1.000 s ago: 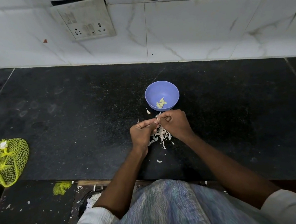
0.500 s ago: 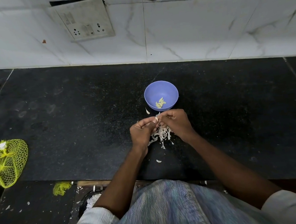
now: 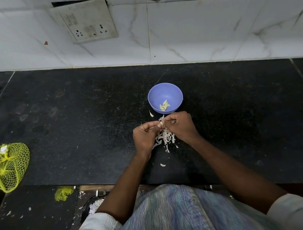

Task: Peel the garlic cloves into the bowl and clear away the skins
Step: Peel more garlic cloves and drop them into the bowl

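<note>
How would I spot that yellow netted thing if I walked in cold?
Start at the black countertop under the white wall tiles. Follow it to its far left front edge, well away from the purple bowl. The yellow mesh bag lies there, the only bright, netted item on the counter.

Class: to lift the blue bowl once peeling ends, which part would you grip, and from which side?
Probably the bowl by its far rim, from above or the right: it sits upright, open-topped, and both hands and the skin pile crowd its near side.
</note>
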